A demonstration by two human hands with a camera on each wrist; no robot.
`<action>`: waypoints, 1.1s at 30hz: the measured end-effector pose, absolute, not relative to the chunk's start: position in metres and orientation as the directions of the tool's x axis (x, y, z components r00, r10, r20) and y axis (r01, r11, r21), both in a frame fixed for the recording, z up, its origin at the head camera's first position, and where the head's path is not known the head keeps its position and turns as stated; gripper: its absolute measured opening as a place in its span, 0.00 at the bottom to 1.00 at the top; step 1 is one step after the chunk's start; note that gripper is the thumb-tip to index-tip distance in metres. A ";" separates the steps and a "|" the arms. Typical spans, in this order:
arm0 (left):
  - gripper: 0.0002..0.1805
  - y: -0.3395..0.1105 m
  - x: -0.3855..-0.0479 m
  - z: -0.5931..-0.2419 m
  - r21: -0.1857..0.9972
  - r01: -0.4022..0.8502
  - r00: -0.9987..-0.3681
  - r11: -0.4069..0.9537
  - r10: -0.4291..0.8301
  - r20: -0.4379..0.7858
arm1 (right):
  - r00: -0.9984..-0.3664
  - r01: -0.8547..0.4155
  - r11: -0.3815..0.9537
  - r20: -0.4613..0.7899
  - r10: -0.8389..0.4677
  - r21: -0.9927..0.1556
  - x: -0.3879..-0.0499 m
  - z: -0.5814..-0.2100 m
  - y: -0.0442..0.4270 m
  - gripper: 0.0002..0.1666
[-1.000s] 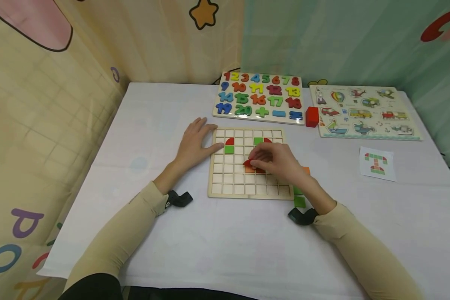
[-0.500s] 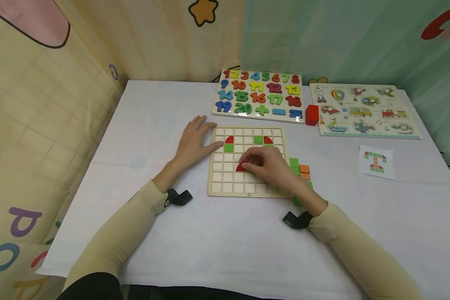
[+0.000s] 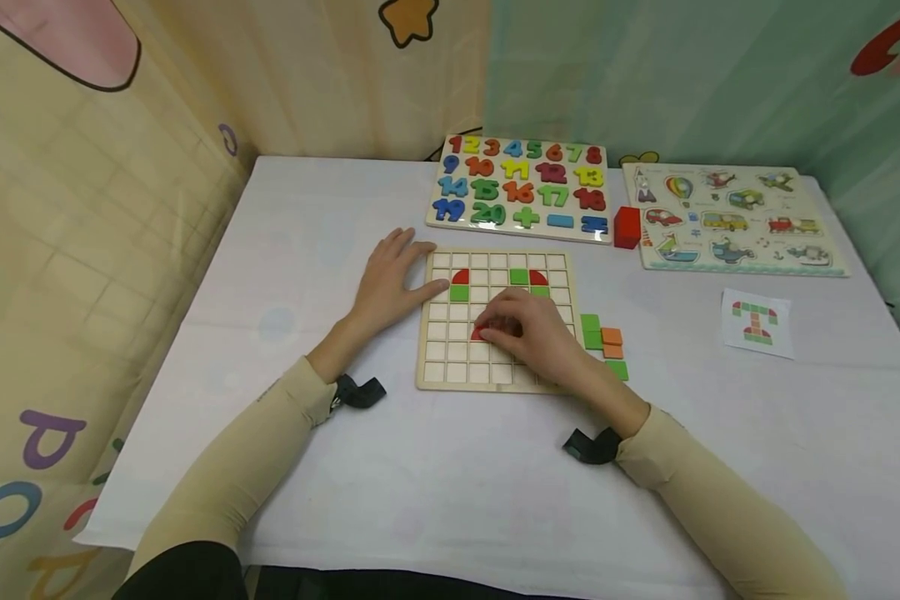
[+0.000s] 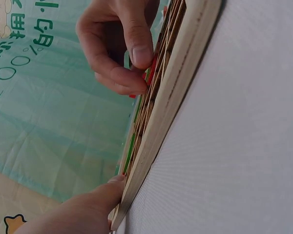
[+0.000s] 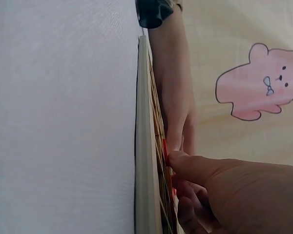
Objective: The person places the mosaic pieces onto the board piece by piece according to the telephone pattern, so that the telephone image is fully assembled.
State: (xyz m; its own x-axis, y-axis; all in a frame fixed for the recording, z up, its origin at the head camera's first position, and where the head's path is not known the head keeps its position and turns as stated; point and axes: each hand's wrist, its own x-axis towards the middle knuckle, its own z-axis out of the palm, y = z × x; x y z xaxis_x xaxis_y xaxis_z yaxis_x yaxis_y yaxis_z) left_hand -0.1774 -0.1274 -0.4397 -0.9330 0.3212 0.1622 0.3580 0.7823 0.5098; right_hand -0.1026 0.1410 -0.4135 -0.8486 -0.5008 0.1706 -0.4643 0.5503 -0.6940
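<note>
My right hand [image 3: 528, 329] pinches a red quarter-circle tile [image 3: 477, 334] between thumb and fingertips, low over a cell in the middle of the wooden grid board [image 3: 435, 372]. In the right wrist view the thumb touches the red tile [image 5: 165, 147] at board level. Spread out, my left hand [image 3: 390, 279] rests at the board's left edge, thumb on the rim. Set in the upper cells are a red quarter-circle [image 3: 461, 277] above a green square [image 3: 460, 293], plus a green square [image 3: 519, 277] beside another red quarter-circle [image 3: 538, 277]. The right hand hides some middle cells.
Loose green tiles [image 3: 591, 332] and orange tiles [image 3: 611, 336] lie right of the board. Behind it are a number puzzle [image 3: 560, 208], a red block [image 3: 627, 228] and a vehicle puzzle [image 3: 742, 242]. A pattern card [image 3: 757, 323] lies at right.
My right hand has shifted left across the board with the red quarter-circle tile and lowered it near a middle cell. The left hand stays in place.
</note>
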 end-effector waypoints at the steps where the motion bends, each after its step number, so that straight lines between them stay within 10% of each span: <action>1: 0.37 -0.127 -0.177 -0.440 0.509 0.358 -0.933 0.783 0.321 0.162 | -0.846 -0.470 0.559 0.169 -0.505 -0.683 -0.103 -0.412 0.142 0.08; 15: 0.37 -0.126 -0.177 -0.436 0.511 0.357 -0.933 0.782 0.320 0.162 | -0.921 -0.313 0.786 -0.033 -0.389 -0.534 -0.104 -0.378 0.161 0.07; 33: 0.37 -0.127 -0.176 -0.436 0.521 0.342 -0.938 0.782 0.317 0.140 | -0.896 -0.357 0.751 -0.024 -0.444 -0.556 -0.099 -0.372 0.164 0.07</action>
State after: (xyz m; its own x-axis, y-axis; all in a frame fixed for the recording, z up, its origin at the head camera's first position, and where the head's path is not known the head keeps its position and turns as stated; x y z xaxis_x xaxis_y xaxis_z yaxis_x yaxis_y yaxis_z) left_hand -0.1759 -0.1275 -0.4360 -0.9382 0.3165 0.1399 0.3416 0.7824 0.5207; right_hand -0.0988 0.1637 -0.3725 -0.8958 -0.4438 -0.0243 -0.3568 0.7508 -0.5559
